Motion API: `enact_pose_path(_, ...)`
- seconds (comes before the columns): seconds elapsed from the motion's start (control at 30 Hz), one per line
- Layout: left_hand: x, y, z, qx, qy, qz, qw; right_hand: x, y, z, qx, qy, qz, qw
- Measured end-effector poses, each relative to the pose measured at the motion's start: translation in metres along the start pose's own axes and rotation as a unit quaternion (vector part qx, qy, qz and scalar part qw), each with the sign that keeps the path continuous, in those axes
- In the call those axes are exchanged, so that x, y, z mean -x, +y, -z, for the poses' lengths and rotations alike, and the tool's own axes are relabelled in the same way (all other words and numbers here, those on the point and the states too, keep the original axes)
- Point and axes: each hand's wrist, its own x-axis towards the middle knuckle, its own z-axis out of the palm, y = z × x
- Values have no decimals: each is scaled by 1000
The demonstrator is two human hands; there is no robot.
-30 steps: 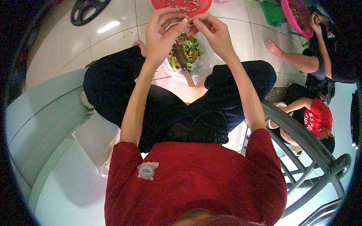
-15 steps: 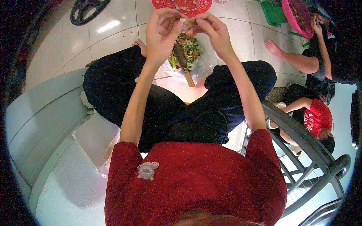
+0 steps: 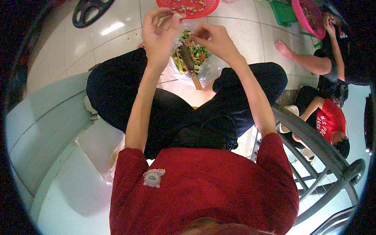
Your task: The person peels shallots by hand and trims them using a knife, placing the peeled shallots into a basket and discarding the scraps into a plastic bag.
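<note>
Here, in the head view, the left hand (image 3: 158,34) pinches a small pale piece (image 3: 179,16), axis indiscernible, near the red colander (image 3: 204,14) containing pale bits, the right hand (image 3: 220,40), fingertip closure indeterminable, above the plastic bag (image 3: 214,65) of vegetable scraps (image 3: 200,53).

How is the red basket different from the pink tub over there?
The red basket is red and full of little holes, but the pink tub is bright pink. The red basket has small pale pieces spread in it; the pink tub holds brownish stuff. Both look round, and both are cut off by the picture's edge.
</note>
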Motion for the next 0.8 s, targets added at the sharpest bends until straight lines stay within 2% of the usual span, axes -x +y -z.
enact_pose_path(0.13,-1,1,-1,27,-2,12,1000,1,-7,-1,3,19,-12,1000)
enact_pose_path(0.23,-1,-3,0,-2,5,25,1000,-3,-12,5,2,54,29,998)
enact_pose_path(0.3,1,-3,-1,-17,17,25,999,-9,-9,8,17,148,97,984)
enact_pose_path(0.33,2,-3,-1,-16,16,26,999,-10,-9,9,18,149,95,984)
enact_pose_path(0.4,3,-3,-1,-43,14,65,997,-14,-11,13,52,212,154,964)
enact_pose_path(0.63,5,-7,-1,-27,-20,71,997,-10,-24,10,-20,186,137,973)
enact_pose_path(0.73,6,-7,-2,-9,-17,102,995,-9,-26,9,-53,185,121,974)
enact_pose_path(0.8,6,-8,-2,2,-17,115,993,-7,-27,9,-82,188,78,976)
